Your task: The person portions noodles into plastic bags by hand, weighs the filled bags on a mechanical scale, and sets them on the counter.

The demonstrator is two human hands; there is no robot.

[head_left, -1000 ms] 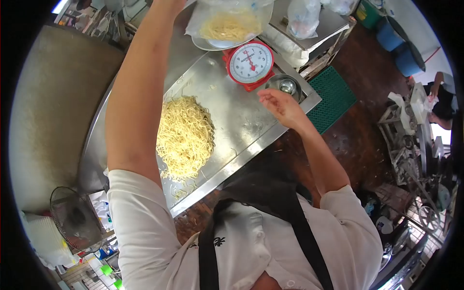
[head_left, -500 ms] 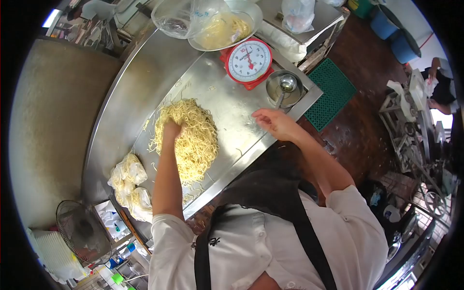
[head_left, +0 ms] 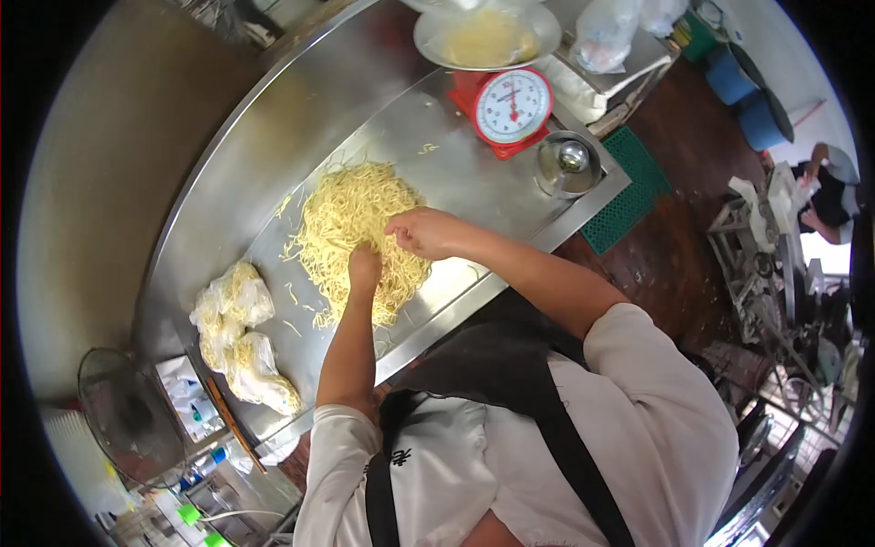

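A heap of yellow noodles (head_left: 351,205) lies on the steel worktop (head_left: 273,219). My left hand (head_left: 365,264) is at the heap's lower middle, its fingertips sunk among the strands, so its grip is hidden. Just to the right of it, my right hand (head_left: 421,233) is over the heap's right part with the fingers curled; whether anything is between them is too small to tell. Loose strands are scattered around the heap.
Bags of noodles (head_left: 239,328) rest at the worktop's left. Towards the back right are a red scale (head_left: 512,108) carrying a metal pan (head_left: 488,62) and a steel bowl (head_left: 544,164) with a ladle (head_left: 573,157). Another person (head_left: 831,187) is at the far right.
My right hand has moved left from beside the bowl to the noodles. My left hand has shifted from the heap's upper left to its lower middle. The camera view has shifted.
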